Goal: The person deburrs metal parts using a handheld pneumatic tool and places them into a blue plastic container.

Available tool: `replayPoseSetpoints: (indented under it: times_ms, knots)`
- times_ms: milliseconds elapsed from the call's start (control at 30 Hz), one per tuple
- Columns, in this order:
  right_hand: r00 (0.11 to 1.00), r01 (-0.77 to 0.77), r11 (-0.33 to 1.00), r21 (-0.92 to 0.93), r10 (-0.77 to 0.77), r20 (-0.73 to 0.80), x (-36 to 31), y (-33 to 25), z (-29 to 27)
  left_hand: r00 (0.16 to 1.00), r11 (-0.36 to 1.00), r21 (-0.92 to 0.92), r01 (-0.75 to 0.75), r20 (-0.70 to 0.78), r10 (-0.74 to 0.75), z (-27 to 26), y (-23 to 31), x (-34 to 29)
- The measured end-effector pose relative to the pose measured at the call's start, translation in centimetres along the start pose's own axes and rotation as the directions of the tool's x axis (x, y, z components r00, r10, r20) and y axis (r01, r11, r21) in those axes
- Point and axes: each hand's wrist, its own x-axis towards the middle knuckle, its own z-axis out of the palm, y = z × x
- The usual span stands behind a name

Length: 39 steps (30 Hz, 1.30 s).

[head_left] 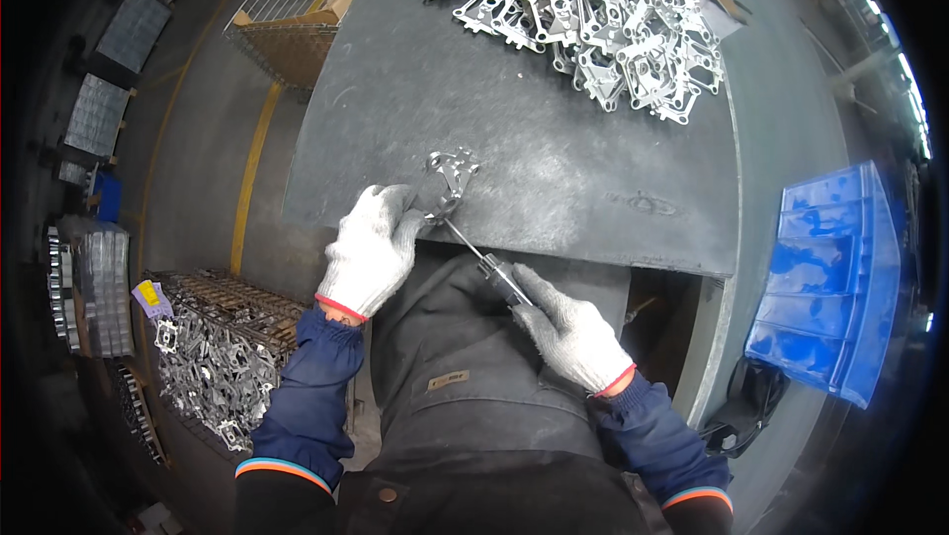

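Observation:
My left hand (374, 250), in a white knit glove, pinches the near end of a silvery cast metal bracket (455, 174) at the front edge of the dark worktable (395, 110). The bracket has a flat frame with holes at its corners. In my right hand (571, 330), also gloved in white, is a slim tool (502, 278) with a dark handle and a thin metal shaft. It slants up to the left, and its tip meets the near end of the bracket beside my left fingers. The exact shape of the tip is too small to make out.
Many similar metal brackets (603, 26) lie heaped at the table's far side. A wire basket (217, 357) full of brackets stands at lower left, and another wire cage (287, 36) at far left. To the right is a blue plastic bin (816, 278).

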Motion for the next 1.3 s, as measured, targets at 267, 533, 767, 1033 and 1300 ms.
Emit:
replayPoseSetpoints:
  times_ms: [267, 533, 767, 1033, 1300]
  knots:
    - [0.995, -0.081, 0.997, 0.004, 0.081, 0.055, -0.2, -0.4, 0.3, 1.000, 0.998, -0.055, -0.010, -0.027, 0.009, 0.8, -1.3, -0.4]
    - [0.988, -0.151, 0.988, 0.016, 0.150, 0.039, -1.5, -0.8, -1.5, 0.956, 0.952, -0.105, 0.286, -0.032, -0.291, -0.3, -6.1, -0.8]
    - [0.984, -0.156, 0.986, 0.065, 0.160, -0.079, -1.4, 0.3, -1.7, 0.905, 0.895, 0.155, 0.418, 0.010, -0.425, -1.8, -4.0, 1.8]
    - [0.979, -0.184, 0.981, 0.055, 0.187, -0.078, -1.6, 1.4, -1.4, 0.961, 0.950, 0.303, -0.071, 0.275, -0.016, -2.9, -2.5, 6.8]
    - [0.971, -0.234, 0.971, 0.052, 0.236, -0.039, -1.5, 2.2, -1.5, 0.878, 0.884, 0.464, 0.060, 0.396, -0.268, -2.8, -0.6, 7.8]
